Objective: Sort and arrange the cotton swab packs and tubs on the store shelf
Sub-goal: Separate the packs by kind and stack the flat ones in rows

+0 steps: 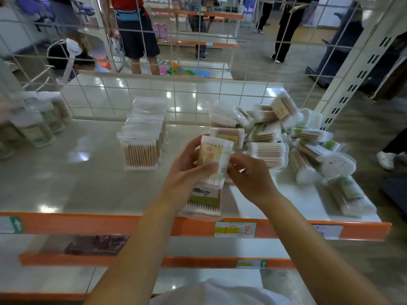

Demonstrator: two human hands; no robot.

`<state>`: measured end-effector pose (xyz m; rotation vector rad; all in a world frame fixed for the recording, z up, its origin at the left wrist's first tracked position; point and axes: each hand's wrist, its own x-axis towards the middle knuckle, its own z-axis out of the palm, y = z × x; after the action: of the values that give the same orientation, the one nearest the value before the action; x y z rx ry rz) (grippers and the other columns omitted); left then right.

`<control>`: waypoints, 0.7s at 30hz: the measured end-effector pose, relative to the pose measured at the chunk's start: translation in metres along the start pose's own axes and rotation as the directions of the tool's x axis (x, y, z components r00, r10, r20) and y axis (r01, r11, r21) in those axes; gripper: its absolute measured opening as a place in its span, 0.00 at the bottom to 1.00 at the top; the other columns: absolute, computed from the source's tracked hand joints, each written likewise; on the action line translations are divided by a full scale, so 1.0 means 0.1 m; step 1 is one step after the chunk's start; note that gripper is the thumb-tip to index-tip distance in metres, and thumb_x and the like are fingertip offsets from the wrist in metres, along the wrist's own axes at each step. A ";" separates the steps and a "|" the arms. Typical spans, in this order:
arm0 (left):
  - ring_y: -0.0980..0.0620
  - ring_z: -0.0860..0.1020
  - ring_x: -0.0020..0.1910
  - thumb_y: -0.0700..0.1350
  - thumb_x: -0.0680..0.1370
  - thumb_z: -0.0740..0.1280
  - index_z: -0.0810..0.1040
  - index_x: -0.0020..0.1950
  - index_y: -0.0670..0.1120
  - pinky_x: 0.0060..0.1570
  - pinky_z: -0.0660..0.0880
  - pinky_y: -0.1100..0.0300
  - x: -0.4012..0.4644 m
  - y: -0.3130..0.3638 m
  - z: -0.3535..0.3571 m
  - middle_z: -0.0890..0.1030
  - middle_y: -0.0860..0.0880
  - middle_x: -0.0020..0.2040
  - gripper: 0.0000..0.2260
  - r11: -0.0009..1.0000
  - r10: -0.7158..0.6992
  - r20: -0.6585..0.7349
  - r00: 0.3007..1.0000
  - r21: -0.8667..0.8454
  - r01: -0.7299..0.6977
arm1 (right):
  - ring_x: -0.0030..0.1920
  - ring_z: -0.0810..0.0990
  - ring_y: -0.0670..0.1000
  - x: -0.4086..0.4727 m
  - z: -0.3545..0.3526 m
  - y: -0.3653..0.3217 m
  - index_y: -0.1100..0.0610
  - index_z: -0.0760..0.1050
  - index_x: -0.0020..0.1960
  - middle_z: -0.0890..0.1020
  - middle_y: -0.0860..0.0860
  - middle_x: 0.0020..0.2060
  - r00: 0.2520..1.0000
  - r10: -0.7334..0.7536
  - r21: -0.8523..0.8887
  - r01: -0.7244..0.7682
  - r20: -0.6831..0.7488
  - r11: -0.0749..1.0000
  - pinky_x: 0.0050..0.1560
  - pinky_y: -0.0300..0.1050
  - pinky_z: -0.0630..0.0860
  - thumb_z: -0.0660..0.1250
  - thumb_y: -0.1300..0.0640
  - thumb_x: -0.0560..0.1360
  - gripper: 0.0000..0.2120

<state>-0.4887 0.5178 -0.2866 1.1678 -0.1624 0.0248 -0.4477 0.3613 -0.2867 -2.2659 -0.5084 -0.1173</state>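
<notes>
Swab pack [214, 158] upright between left hand [187, 172] and right hand [248, 175]

Glossy tiled floor [253, 69] beyond white wire grid [141, 62].

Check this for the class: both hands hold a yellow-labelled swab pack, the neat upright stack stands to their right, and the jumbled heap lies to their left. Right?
Not quite: the head view shows the sides swapped. The neat upright stack stands left of the hands, the jumbled heap right. Left hand and right hand do hold the yellow-labelled swab pack.
</notes>
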 end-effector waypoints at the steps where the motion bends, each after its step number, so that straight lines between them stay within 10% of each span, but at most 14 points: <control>1: 0.42 0.79 0.51 0.41 0.63 0.72 0.74 0.62 0.49 0.51 0.76 0.46 -0.01 0.00 -0.01 0.81 0.45 0.51 0.28 1.000 -0.001 0.009 1.000 -0.004 0.001 | 0.39 0.77 0.44 0.00 0.00 -0.02 0.56 0.81 0.51 0.81 0.44 0.41 1.000 -0.003 0.012 0.003 -0.013 1.000 0.37 0.28 0.69 0.63 0.61 0.76 0.08; 7: 0.44 0.79 0.49 0.38 0.64 0.70 0.69 0.66 0.41 0.44 0.77 0.55 -0.05 0.12 -0.10 0.79 0.42 0.51 0.30 0.996 0.022 0.047 0.999 -0.088 -0.018 | 0.40 0.79 0.39 -0.05 -0.02 -0.23 0.49 0.76 0.58 0.81 0.44 0.43 0.993 0.068 0.234 -0.045 -0.092 0.971 0.39 0.31 0.74 0.64 0.59 0.76 0.12; 12: 0.43 0.77 0.50 0.39 0.63 0.70 0.67 0.66 0.38 0.46 0.76 0.53 -0.06 0.26 -0.17 0.79 0.43 0.50 0.32 0.987 0.046 0.061 0.997 -0.155 -0.036 | 0.51 0.81 0.47 -0.12 -0.09 -0.54 0.31 0.64 0.65 0.79 0.45 0.56 1.000 -0.019 0.501 0.012 0.008 0.865 0.49 0.50 0.78 0.70 0.37 0.65 0.30; 21: 0.42 0.77 0.54 0.40 0.63 0.71 0.72 0.63 0.43 0.51 0.75 0.47 -0.17 0.55 -0.31 0.79 0.44 0.53 0.27 0.972 0.095 0.076 0.993 -0.223 -0.076 | 0.55 0.76 0.38 -0.16 -0.03 -1.11 0.20 0.53 0.61 0.67 0.25 0.59 0.985 -0.115 0.353 0.063 0.128 0.934 0.54 0.40 0.76 0.74 0.39 0.56 0.42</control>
<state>-0.5080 0.5693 -0.2512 0.9408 -0.2850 0.0322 -0.5057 0.4210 -0.2120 -1.9125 -0.6564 0.0901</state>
